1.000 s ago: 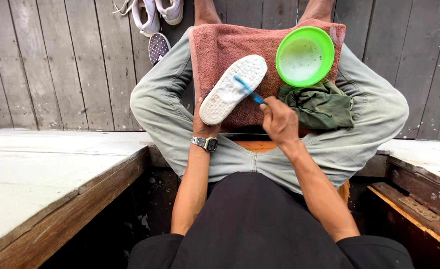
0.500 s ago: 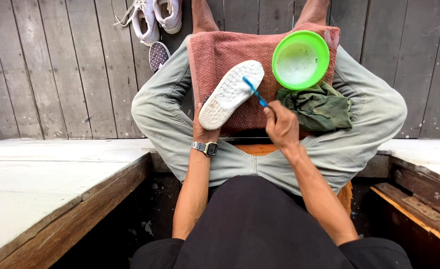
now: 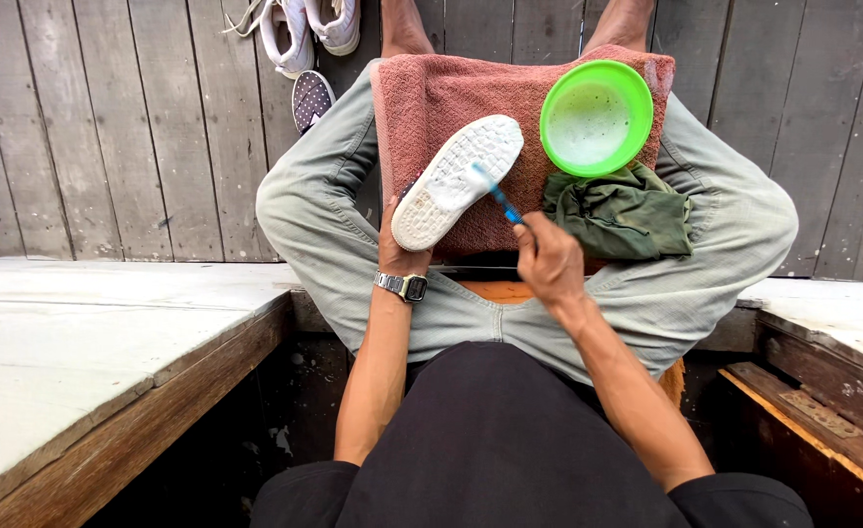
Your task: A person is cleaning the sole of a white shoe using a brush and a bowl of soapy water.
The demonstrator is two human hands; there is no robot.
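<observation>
My left hand (image 3: 398, 246), with a metal watch on the wrist, grips a shoe (image 3: 456, 181) from underneath, its white sole turned up toward me. My right hand (image 3: 549, 259) holds a blue toothbrush (image 3: 497, 194) whose head rests on the sole near its middle. The shoe hangs over a pink towel (image 3: 451, 93) spread across my lap. A bright green bowl (image 3: 596, 117) with pale liquid sits on the towel to the right, and a crumpled dark green cloth (image 3: 622, 210) lies just below it.
A pair of white sneakers (image 3: 300, 29) and a dark patterned shoe (image 3: 311, 98) lie on the grey plank floor (image 3: 109, 127) at the far left. Pale wooden platforms flank me: one at left (image 3: 80, 342), one at right (image 3: 832, 332).
The toothbrush has slid along the sole, from the heel end toward the middle, with my right hand following. The shoe and left hand have stayed nearly in place.
</observation>
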